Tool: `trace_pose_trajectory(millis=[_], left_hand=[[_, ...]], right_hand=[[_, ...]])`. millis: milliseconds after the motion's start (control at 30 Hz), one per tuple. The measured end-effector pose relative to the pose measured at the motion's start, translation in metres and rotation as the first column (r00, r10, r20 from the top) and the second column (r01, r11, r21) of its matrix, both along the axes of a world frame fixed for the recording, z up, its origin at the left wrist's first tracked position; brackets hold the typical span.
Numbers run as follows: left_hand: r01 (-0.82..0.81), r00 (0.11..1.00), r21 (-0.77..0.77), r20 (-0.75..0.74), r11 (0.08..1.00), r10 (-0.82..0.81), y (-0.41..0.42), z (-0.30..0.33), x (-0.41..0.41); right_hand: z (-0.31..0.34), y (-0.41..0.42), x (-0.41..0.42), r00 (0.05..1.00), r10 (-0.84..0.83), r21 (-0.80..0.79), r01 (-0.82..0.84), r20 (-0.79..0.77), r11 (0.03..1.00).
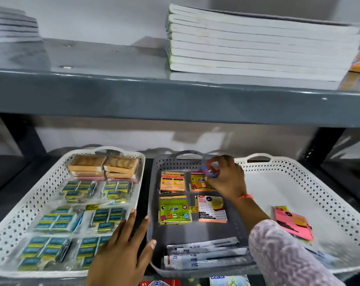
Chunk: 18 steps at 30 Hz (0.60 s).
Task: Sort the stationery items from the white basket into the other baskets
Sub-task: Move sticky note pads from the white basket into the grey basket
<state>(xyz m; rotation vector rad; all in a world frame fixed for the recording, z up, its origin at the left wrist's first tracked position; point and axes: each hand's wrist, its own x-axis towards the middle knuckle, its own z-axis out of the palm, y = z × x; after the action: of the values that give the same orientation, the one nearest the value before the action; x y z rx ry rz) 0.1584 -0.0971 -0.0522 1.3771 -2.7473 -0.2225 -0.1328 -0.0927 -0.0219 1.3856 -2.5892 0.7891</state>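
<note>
I've got a small blue-and-red packet [209, 169] pinched in my right hand [226, 178], fingers curled tight around it, up over the far end of the grey basket [154, 230]. The print is too blurred for me to tell what the item is. Right under that hand, four sticky-note packs sit in a two-by-two block: an orange pack [172, 182] at 10 o'clock in the basket, a yellow-and-pink pack [199, 182] partly hidden by my fingers, a green pack [174, 210] below the orange one, and a white-and-red pack [212, 208] beside the green. At 6 o'clock in the same basket lie long clear pen sleeves [203, 254], stacked flat.

My left hand [123, 246] is open, fingers spread, resting on the near rims where the grey basket meets the left white basket [20, 219]. Nothing is in it.

That left basket is packed: wrapped bundles of blue-and-yellow boxes [57, 221] across the near and middle part, gold-brown boxes [103, 166] stacked at its 12 o'clock end.

Over at 3 o'clock, the right white basket [311, 182] holds a pink sticky-note pack [292, 223] near its front, just past my patterned sleeve [284, 254]; the rest of what lies there is hidden behind the sleeve.

All three baskets sit side by side on the lower shelf. On the grey upper shelf [175, 100], a stack of notebooks [257, 44] lies at 1 o'clock, a second blurred stack [12, 25] at 11.
</note>
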Motion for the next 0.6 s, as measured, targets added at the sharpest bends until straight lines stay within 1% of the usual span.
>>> trace_pose_trajectory(millis=[33, 100, 133, 167, 233, 300, 367, 467, 533, 600], left_hand=[[-0.005, 1.000, -0.002, -0.004, 1.000, 0.005, 0.000, 0.001, 0.000], [-0.005, 1.000, -0.012, -0.016, 1.000, 0.005, -0.002, 0.000, -0.001], [-0.001, 1.000, -0.011, -0.025, 1.000, 0.000, -0.003, -0.001, -0.001], [0.005, 0.999, -0.006, -0.042, 1.000, -0.005, -0.003, -0.001, -0.002], [0.011, 0.997, -0.010, -0.071, 1.000, -0.012, -0.005, -0.003, -0.003], [0.015, 0.996, -0.033, -0.085, 0.999, -0.017, -0.005, -0.004, -0.004], [0.017, 0.994, -0.074, -0.105, 0.997, -0.024, -0.005, -0.004, -0.004], [0.017, 0.993, -0.095, -0.111, 0.995, -0.028, -0.007, -0.007, -0.005], [0.017, 0.994, -0.106, -0.104, 0.994, -0.028, -0.008, -0.009, -0.005], [0.016, 0.995, -0.122, -0.097, 0.992, -0.028, -0.010, -0.009, -0.006]], right_hand=[[-0.002, -0.008, 0.004, 1.000, 0.009, 0.034, -0.009, 0.012, 0.999], [-0.008, -0.022, 0.008, 0.998, -0.038, 0.065, 0.035, 0.050, 0.997], [-0.012, -0.027, 0.007, 0.993, -0.074, 0.073, 0.067, 0.097, 0.995], [-0.018, -0.032, 0.006, 0.979, -0.098, 0.109, 0.080, 0.178, 0.991], [-0.029, -0.040, 0.003, 0.946, -0.099, 0.236, 0.025, 0.309, 0.972], [-0.038, -0.041, 0.000, 0.925, -0.075, 0.326, -0.054, 0.372, 0.944], [-0.043, -0.039, -0.004, 0.903, -0.066, 0.314, -0.078, 0.424, 0.946], [-0.054, -0.038, -0.020, 0.876, -0.055, 0.256, -0.079, 0.480, 0.964], [-0.058, -0.040, -0.028, 0.867, -0.029, 0.275, -0.126, 0.498, 0.953], [-0.056, -0.040, -0.029, 0.885, 0.001, 0.330, -0.175, 0.465, 0.928]])
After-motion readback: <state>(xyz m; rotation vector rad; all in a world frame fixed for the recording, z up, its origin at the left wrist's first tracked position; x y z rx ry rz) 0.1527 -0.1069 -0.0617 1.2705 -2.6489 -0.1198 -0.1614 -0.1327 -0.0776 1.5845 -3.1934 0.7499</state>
